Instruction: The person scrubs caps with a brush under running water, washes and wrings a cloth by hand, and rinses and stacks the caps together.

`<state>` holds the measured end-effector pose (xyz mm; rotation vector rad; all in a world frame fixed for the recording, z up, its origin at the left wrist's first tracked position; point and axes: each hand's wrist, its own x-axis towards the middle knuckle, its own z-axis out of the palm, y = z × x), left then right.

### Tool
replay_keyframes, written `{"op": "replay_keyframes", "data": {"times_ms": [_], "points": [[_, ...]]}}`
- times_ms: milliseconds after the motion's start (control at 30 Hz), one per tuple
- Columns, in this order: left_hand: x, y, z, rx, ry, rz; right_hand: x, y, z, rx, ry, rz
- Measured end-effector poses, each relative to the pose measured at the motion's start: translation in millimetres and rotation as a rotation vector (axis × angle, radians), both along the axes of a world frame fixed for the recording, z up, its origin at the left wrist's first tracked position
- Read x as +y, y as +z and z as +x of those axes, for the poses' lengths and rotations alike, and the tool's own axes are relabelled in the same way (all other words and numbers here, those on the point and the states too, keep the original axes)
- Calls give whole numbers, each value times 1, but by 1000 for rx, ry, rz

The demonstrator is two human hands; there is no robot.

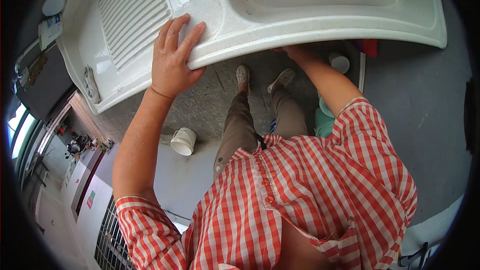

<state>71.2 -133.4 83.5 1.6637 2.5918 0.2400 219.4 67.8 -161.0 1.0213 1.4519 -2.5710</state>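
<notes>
Upper left, the spread left hand (172,61) could slip on the wet-looking, white ribbed sink (310,31); right hand (294,52) mostly hidden, state unclear.

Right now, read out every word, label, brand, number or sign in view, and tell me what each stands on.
No text can be read.
Packet at upper left: coloured marks, too small and blurred to read.
Red-and-green patch at lower left: too small to tell whether it bears any text.
</notes>
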Motion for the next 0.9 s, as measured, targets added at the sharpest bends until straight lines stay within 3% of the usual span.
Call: {"op": "replay_keyframes", "data": {"times_ms": [67,167,233,300,367,433,467,600,767,900], "points": [[-4,-25,-7,9,4,4,-21,-30,23,-46,504,-139],[-12,-53,-14,-23,13,-26,-39,58,43,104,741,-226],[-13,-71,-17,-35,12,-32,-35,124,38,222,749,-241],[-10,-88,-20,-33,11,-54,-31,203,24,582,601,-264],[-4,-104,-16,-24,-14,-13,-25,292,11,1105,561,-71],[9,-111,-9,-37,-21,-7,-40,367,9,1521,335,-348],[15,-113,-7,-72,-32,-24,-64,411,27,1362,4,-435],[23,-132,-5,-88,-49,20,-103,440,64,1410,-63,-301],[28,-132,-2,-110,-29,36,-117,483,0,1224,-293,-175],[28,-127,1,-177,-61,-4,-157,505,23,1212,-295,-149]]}}
